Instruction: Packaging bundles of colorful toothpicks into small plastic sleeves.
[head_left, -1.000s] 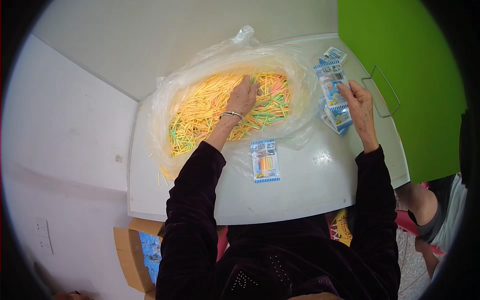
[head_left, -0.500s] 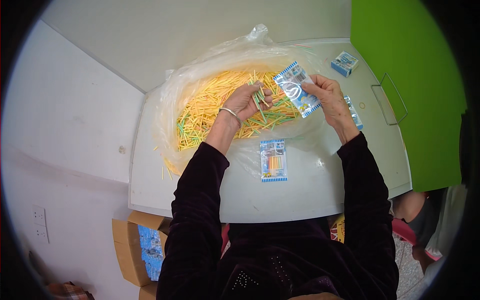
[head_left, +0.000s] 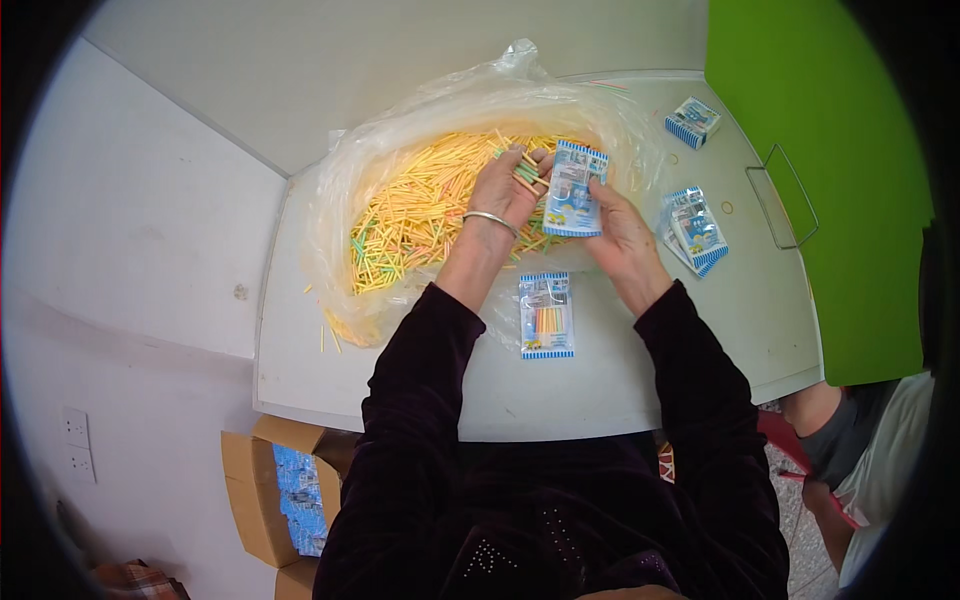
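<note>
My left hand [head_left: 500, 195], with a bracelet at the wrist, is closed round a small bunch of thin pastel sticks [head_left: 529, 173] in yellow and green. It is over a large heap of the same sticks [head_left: 425, 205] in an open clear plastic bag [head_left: 335, 205]. With my right hand [head_left: 625, 235] I grip a flat blue-and-white packet [head_left: 573, 205], thumb on its front, close beside the left fingers. Whether the packet's mouth is open I cannot tell. Nearer me on the table lies another packet [head_left: 547, 318], sticks showing through its window.
More packets [head_left: 697, 232] lie stacked at the right, with a packet bundle [head_left: 692, 122] farther back. A green panel [head_left: 810, 120] with a wire handle [head_left: 783, 197] borders the right side. An open carton [head_left: 255, 500] of blue packets stands below left. A person's arm [head_left: 815, 410] shows at right.
My right hand has brought the packet left and a little down, turning it more upright, next to my left hand. The stacked packets at the right have come into fuller view.
</note>
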